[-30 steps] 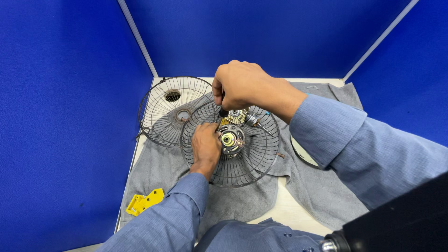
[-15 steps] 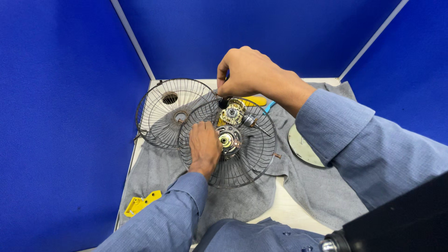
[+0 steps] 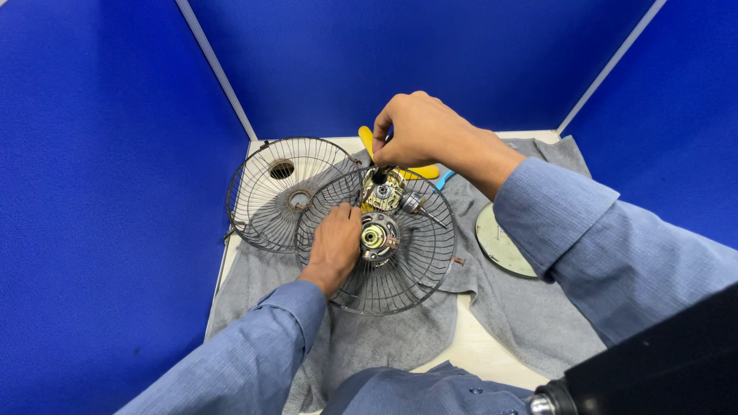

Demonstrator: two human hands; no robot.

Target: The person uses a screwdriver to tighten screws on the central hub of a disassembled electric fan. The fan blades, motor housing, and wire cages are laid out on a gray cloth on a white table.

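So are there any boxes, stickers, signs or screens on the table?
None that I can see. There are only two wire fan guards, a motor, a grey cloth, a round plate and the blue walls.

No packages, labels, signs or screens are visible anywhere in the frame.
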